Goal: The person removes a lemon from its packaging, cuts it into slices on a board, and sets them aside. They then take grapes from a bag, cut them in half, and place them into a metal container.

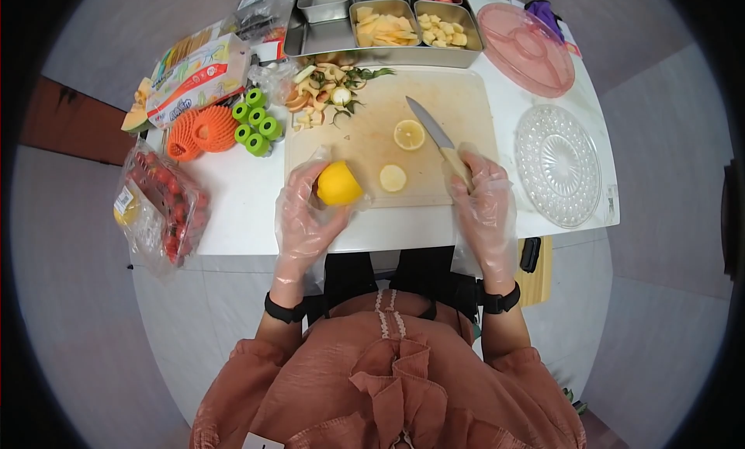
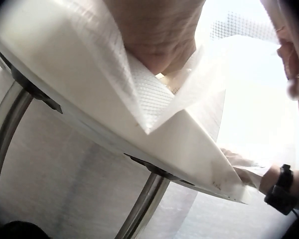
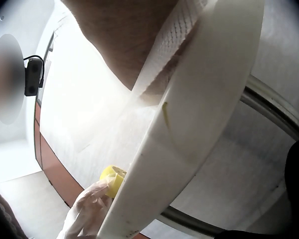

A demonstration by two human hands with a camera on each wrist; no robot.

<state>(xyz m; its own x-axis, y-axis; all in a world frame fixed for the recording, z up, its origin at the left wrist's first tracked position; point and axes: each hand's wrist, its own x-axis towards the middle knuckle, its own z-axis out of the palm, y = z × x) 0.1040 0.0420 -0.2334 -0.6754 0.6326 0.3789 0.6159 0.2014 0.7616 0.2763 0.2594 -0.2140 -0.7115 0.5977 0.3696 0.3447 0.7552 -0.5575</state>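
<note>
Lemon slicing, judged between cuts.
Left hand (image 1: 304, 216) curls round the cut lemon (image 1: 339, 183) at the board's (image 1: 467, 100) near left; right hand (image 1: 486, 204) grips the knife (image 1: 428, 124). Two pieces, one upper (image 1: 409, 135), one lower (image 1: 393, 178), lie between. Next cut needs lemon steadied, fingertips clear.

Pretty bright in the head view, fisheye-warped with black corners; both wrist views kinda soft, whites blown out.

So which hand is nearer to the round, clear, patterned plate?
Right. The right hand, holding the pale-handled knife, is just left of the plate; the left hand, holding the cut yellow lemon, is farther left.
</note>
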